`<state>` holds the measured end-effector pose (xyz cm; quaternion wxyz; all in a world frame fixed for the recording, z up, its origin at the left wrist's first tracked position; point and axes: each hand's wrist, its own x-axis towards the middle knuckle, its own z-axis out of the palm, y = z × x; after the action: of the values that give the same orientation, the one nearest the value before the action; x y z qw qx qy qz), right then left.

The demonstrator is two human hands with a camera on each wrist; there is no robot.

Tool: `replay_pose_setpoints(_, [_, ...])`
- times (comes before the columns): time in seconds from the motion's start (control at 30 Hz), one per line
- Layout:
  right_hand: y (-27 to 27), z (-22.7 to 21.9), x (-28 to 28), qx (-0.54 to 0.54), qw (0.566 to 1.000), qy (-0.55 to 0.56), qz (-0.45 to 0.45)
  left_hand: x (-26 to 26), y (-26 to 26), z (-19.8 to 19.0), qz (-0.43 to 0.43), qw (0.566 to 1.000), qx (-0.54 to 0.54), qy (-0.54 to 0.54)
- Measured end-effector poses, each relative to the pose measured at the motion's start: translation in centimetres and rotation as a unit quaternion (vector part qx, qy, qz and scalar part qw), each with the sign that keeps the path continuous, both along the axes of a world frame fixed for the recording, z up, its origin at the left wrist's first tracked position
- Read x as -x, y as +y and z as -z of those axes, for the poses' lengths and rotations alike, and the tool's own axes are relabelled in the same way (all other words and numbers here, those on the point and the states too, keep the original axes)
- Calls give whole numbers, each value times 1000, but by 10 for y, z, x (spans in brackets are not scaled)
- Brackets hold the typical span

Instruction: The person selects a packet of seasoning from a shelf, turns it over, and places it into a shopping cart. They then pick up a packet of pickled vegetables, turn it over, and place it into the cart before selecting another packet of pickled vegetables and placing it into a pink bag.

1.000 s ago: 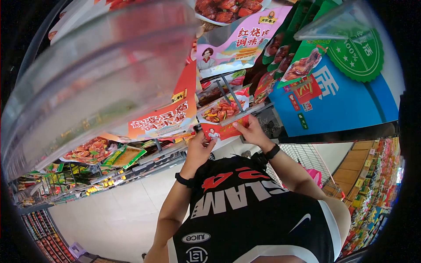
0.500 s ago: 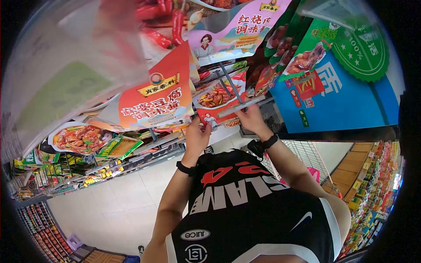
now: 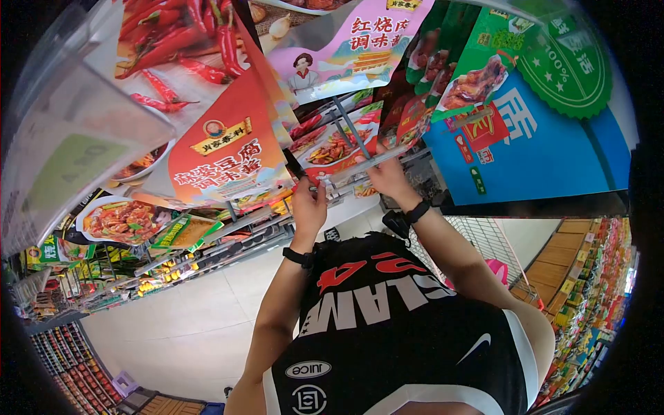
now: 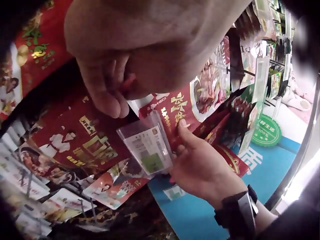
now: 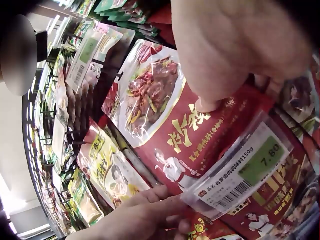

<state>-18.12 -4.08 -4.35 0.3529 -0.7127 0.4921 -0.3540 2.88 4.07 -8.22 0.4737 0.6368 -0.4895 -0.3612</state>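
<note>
A red seasoning packet point(image 5: 175, 120) with a picture of a cooked dish hangs by the metal prongs of a shelf hook point(image 3: 353, 128). In the head view my left hand point(image 3: 309, 207) pinches its lower left corner. On the other side, my right hand point(image 3: 391, 178) grips the packet's right edge, thumb on the front, with its fingers partly hidden behind the hook's clear price tag holder point(image 4: 146, 145). The right wrist view shows the label reading 7.80 across the packet's front. Another red packet point(image 4: 90, 135) hangs beside it.
Large seasoning packets, one orange point(image 3: 228, 152) and one lilac point(image 3: 346, 52), hang close above my hands. To the right stands a blue panel point(image 3: 526, 159) with a green badge. A shopping cart point(image 3: 477, 242) is behind my right arm. Pale floor tiles point(image 3: 180, 311) lie below.
The red packet has moved up and away from my body, toward the hook, with both hands following it. The head view has shifted, bringing the orange packet more fully into sight.
</note>
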Motion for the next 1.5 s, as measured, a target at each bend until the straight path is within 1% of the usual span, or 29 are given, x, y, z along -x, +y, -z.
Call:
replay_pose_setpoints(0.07, [3,-5,1,-35,998,50,20,1,2,1,-13,1000,-13,-21])
replay_pose_setpoints(0.17, [4,-3,3,14,999,30,8,2,4,7,-16,999,-21,-28])
replay_pose_setpoints(0.27, [9,-13,2,30,999,9,4,3,7,9,-17,999,-21,-16])
replay_pose_setpoints(0.37, [8,-3,7,13,1000,22,-7,6,10,8,-19,1000,-15,-9])
replay_pose_setpoints(0.47, [11,-9,8,-14,1000,27,-3,11,13,10,-22,1000,-1,-1])
replay_pose_setpoints(0.57, [13,-4,12,11,1000,14,-3,16,17,10,-23,999,0,25])
replay_pose_setpoints(0.6, [15,-5,13,-5,1000,2,-8,17,19,10,-23,999,-3,37])
replay_pose_setpoints(0.67, [19,-9,17,-35,999,-21,-20,18,22,20,-19,1000,-4,8])
replay_pose_setpoints(0.7, [20,1,19,-17,1000,-14,-14,18,23,23,-17,1000,-5,-6])
replay_pose_setpoints(0.77, [21,28,24,17,1000,-1,-3,26,29,10,-21,999,-1,35])
replay_pose_setpoints(0.8, [25,23,25,16,1000,2,-3,30,31,6,-23,998,1,56])
replay_pose_setpoints(0.87, [33,13,30,12,1000,9,-1,34,36,9,-28,998,19,49])
replay_pose_setpoints(1.0, [46,1,38,42,999,-8,-19,44,45,7,-28,998,39,41])
replay_pose_setpoints(1.13, [61,-7,47,50,998,-32,-31,48,53,1,-10,999,48,7])
replay_pose_setpoints(1.17, [66,-8,50,51,997,-41,-33,50,55,0,-10,999,45,9])
replay_pose_setpoints(1.27, [83,-5,66,53,998,-21,-35,62,63,-18,-8,999,41,11])
replay_pose_setpoints(1.37, [101,3,88,77,995,-8,-62,73,73,-27,-5,1000,24,19])
replay_pose_setpoints(1.43, [115,-2,107,41,994,-16,-100,77,81,-24,-2,1000,-1,29])
replay_pose_setpoints(1.47, [122,-6,118,23,992,-20,-119,83,85,-22,-10,1000,4,28])
replay_pose_setpoints(1.5, [130,-10,127,-49,990,-19,-129,89,89,-22,-19,999,10,27])
